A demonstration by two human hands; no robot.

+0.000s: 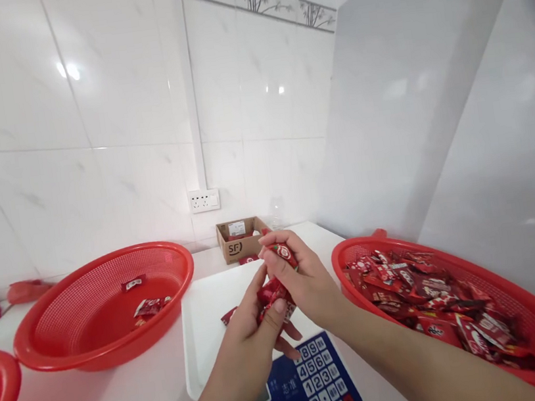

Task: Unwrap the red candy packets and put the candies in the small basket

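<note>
Over a kitchen-type scale with a white pan (202, 319) and a blue keypad panel (294, 392), my two hands meet. My left hand (248, 329) is curled around several small red snack packets (271, 291). Between the thumb and fingers of my right hand (306, 281) is a red snack packet (283, 252) with a white-and-green print, just above the left hand's packets. Another red packet's end (228, 315) shows beside my left hand; whether it lies on the pan or is held, I cannot tell. My fingers partly hide the held packets.
At the right, a red plastic basket (354, 249) holds many red packets. A red basket (183, 278) at the left has a few inside; part of another red basket (3, 370) shows at the left edge. Behind stands a cardboard box (235, 251) near a wall socket (204, 201).
</note>
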